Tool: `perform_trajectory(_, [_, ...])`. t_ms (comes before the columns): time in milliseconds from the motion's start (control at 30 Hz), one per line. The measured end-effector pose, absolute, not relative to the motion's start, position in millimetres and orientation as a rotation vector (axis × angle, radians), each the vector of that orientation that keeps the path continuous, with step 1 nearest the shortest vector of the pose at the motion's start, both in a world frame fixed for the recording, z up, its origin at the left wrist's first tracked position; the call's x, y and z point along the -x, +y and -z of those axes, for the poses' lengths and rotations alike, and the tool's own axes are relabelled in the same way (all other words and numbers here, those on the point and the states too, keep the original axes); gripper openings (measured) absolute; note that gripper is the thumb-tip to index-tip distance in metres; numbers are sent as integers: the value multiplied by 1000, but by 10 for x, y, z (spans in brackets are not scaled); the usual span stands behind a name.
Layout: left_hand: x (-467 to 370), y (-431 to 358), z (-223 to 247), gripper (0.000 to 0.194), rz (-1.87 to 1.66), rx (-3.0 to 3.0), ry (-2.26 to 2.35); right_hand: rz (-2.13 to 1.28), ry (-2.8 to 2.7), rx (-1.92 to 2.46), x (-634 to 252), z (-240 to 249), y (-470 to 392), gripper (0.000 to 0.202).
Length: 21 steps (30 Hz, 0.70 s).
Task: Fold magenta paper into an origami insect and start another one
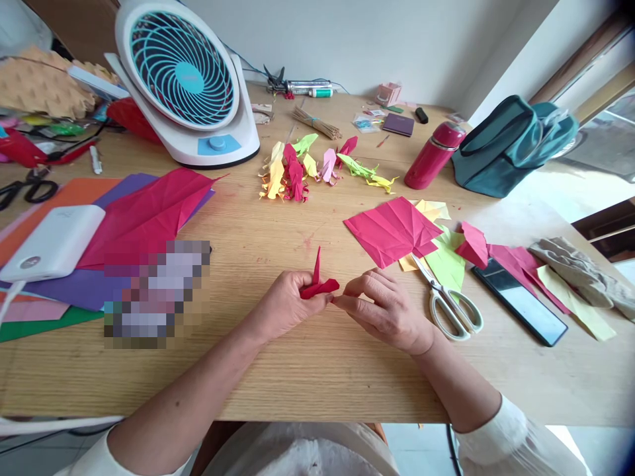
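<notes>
Between the thumb and fingers of my left hand (288,305) is a red origami figure (320,289) of folded paper, one thin point sticking straight up. My right hand (384,307) is closed in a pinch at the figure's right end, against the left thumb; the bit of paper between those fingertips is mostly hidden. Just right of my right hand lie scissors (454,311) with pale handles. Beyond both hands rests a creased red paper sheet (391,231). Finished paper figures (295,173) in yellow, red, pink and green stand grouped farther back.
A white fan (188,76) stands back left. Coloured sheets (143,211) lie left under a white power bank (52,241), near a blurred-out object (159,294). At right are a phone (520,301), paper scraps (449,254), a red flask (434,155) and a teal bag (506,149).
</notes>
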<state>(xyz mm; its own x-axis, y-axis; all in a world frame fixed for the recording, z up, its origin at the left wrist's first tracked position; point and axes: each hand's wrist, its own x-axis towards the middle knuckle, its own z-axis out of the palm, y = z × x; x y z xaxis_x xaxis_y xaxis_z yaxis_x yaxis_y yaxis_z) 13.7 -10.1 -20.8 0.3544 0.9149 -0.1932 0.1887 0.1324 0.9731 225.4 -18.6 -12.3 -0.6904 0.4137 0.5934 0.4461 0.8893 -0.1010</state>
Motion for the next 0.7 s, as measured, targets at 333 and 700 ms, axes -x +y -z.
perform_trajectory(333, [-146, -110, 179, 22, -783, -1507, 1184, -55, -2350, 676, -2222, 97, -214, 14])
perform_trajectory(700, [-160, -172, 172, 10, -904, -1829, 1267, -615, -2050, 971, -2098, 180, -297, 11])
